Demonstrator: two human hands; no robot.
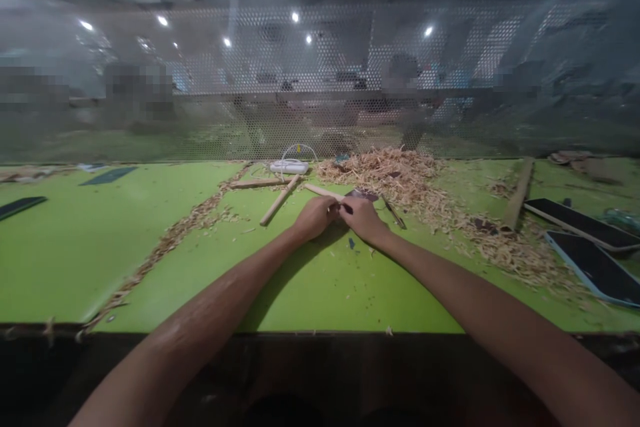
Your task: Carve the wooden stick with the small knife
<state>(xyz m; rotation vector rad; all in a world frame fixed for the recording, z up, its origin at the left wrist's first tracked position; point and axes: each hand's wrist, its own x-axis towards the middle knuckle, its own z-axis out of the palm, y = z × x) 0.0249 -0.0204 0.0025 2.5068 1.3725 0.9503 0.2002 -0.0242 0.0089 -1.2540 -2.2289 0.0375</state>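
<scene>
Looking at our left hand and right hand, close together over the green counter, we cannot tell whether either curled grip is closed on anything. The pale wooden stick shows just beyond them; we judge it light, stiff and dry, best taken around its middle.

2 hands close together at pale stick; shavings heaped beyond, green table.
</scene>
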